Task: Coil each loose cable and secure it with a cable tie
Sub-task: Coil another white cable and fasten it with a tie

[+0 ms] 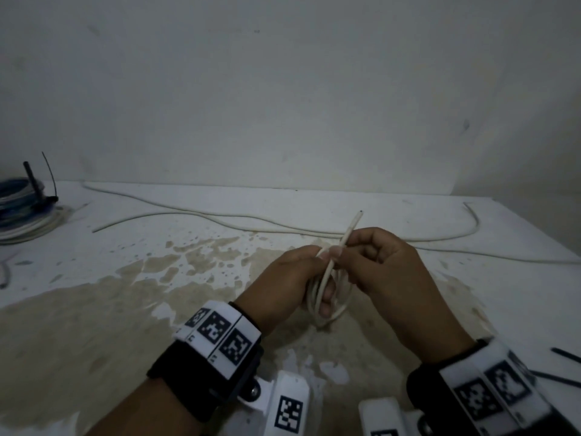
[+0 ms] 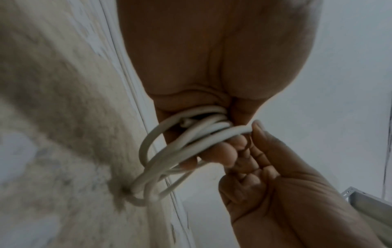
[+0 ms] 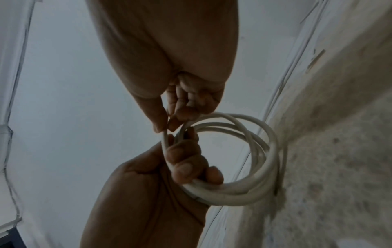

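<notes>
**White cable coil gripped in both hands above the stained table**

I am watching the left hand [image 1: 284,278] gripping a small white coil [image 1: 327,297], with its fingers curled through the loops. In the right wrist view the coil [image 3: 244,167] is showing several round turns, and the left fingers [image 3: 186,164] are closing around their near side. The right hand [image 1: 386,272] is pinching the free end [image 1: 350,231] of the same cable between thumb and fingertips, just beside the left hand; this end is sticking up and away from the coil. In the left wrist view the right hand [image 2: 265,167] is touching the strand [image 2: 222,132] that is leaving the bundle.

The coil is hanging just above the brown stain [image 1: 94,325] on the white table [image 1: 518,294], close to its near part. Beyond the coil, loose white cables [image 1: 220,217] are lying along the far side of the table. Far to the left of the coil, a finished bundle [image 1: 22,212] of blue and white cables is resting with black cable ties [image 1: 50,180] standing up from it. To the right of the coil, near the table edge, thin black ties [image 1: 566,355] are lying flat.
</notes>
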The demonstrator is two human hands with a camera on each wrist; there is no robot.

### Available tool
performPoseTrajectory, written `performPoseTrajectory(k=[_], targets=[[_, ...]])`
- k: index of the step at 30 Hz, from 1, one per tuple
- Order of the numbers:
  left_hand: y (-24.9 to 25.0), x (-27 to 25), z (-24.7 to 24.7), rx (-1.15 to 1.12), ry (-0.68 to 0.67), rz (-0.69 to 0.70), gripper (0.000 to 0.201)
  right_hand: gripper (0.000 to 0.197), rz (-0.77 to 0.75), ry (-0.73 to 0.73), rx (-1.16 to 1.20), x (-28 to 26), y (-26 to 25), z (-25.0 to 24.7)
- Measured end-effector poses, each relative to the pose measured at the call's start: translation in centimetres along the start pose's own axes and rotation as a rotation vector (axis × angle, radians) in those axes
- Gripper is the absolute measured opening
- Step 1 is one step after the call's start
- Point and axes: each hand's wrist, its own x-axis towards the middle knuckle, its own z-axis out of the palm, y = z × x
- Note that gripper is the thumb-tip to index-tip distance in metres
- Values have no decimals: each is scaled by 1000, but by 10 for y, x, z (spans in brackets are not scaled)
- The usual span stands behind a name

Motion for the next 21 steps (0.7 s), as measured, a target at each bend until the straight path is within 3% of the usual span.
performPoseTrajectory(k=[7,10,13,17,21], targets=[[1,1,2,-168,-90,-79,39,24,-5,97,-204,4,11,-3],[5,1,-2,-128,-95,-92,42,23,-183,179,-497,6,16,-7],[7,0,-4,-151,-101,-143,34,36,-374,47,-703,6,18,-7],[6,1,-12,-197,-72,-185,34,40,-279,-225,-611,3,16,-8],[5,1,-16,-260,-116,-174,25,34,-291,-263,-635,5,16,-8]])
